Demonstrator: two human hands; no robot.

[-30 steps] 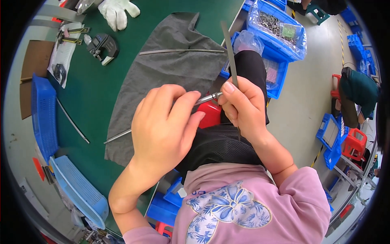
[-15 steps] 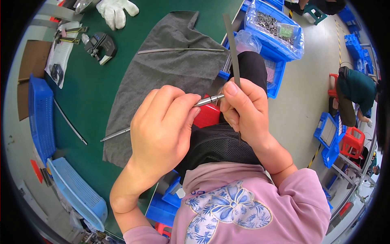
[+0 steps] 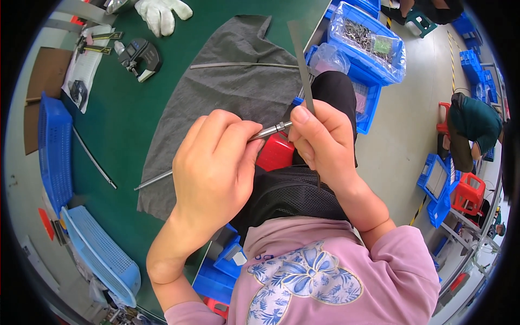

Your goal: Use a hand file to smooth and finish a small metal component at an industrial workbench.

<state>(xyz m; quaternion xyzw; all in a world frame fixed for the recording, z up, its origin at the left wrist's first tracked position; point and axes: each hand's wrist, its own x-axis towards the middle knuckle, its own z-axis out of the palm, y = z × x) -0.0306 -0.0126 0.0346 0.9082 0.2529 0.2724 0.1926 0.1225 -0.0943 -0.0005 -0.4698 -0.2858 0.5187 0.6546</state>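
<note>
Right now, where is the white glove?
In the head view, the white glove lies at the far edge of the green table, toward the person's left. It sits just beyond the grey cloth, near the small black gauge.

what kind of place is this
Likely a factory or assembly workshop: a green workbench with a measuring gauge, blue parts bins holding bagged metal pieces, and more blue crates on the floor.

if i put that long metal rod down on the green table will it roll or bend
The metal rod looks round and slim, so it would probably roll on bare table. It runs straight beyond the left hand, so likely stiff. The grey cloth might stop it.
</note>
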